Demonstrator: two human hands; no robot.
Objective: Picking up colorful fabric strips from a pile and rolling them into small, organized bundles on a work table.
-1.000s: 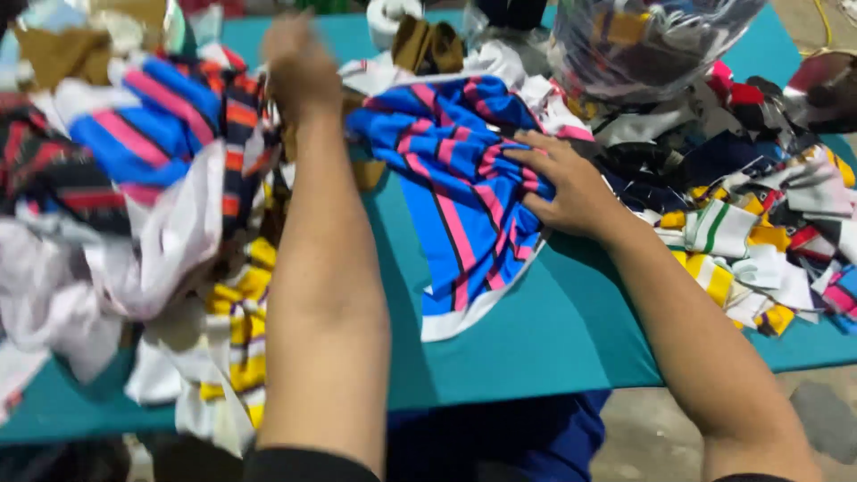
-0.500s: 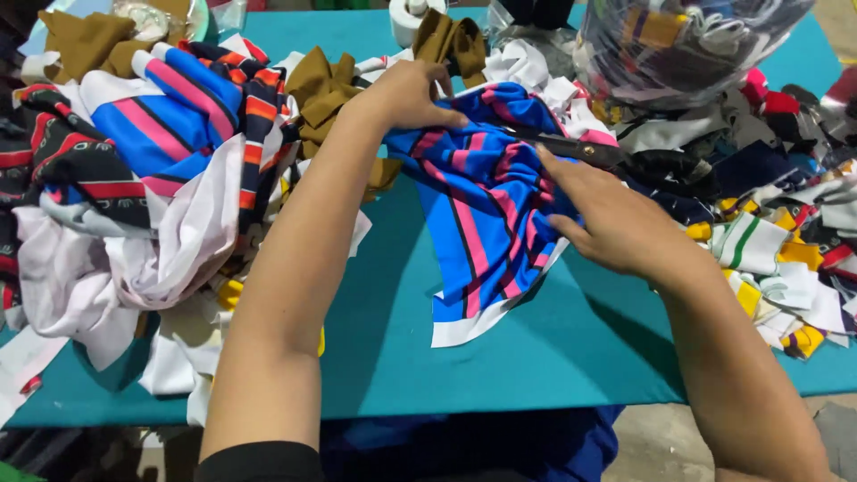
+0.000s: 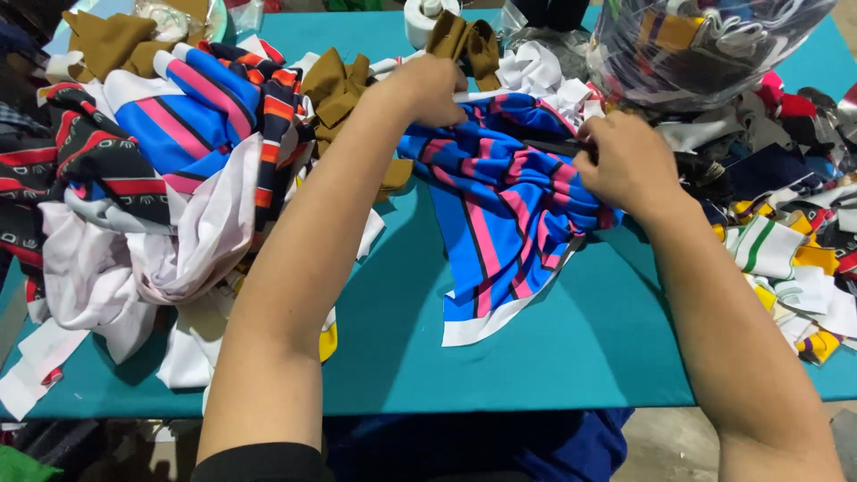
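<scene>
On the teal table (image 3: 571, 357), right in front of me, lies the blue cloth with pink and black stripes (image 3: 500, 232), bunched at its far edge and spread toward me, its white hem nearest my body. My left hand (image 3: 428, 87) is closed on the top edge of that cloth, fingers curled tight into the fold. My right hand (image 3: 625, 161) is closed too, pinching the same cloth at its right side, and something dark and thin pokes out from under the fingers toward the left; I cannot tell what it is.

Risks, as I judge them: both grips sit on the bunched far edge, so a hard pull could drag the loose near half across the table and off the front. The brown fabric scraps (image 3: 344, 85) lie just beside my left wrist and could get caught up in the fold. The clear plastic bag (image 3: 705, 45) stuffed with scraps stands near my right hand, and a wide elbow swing could tip it.

Counting now: one striped cloth in hand, two hands on it, one full bag, one white roll (image 3: 428, 16) at the far edge. The heap of mixed cloth on the left (image 3: 134, 196) and the small striped pieces on the right (image 3: 786, 259) are too tangled to count.
</scene>
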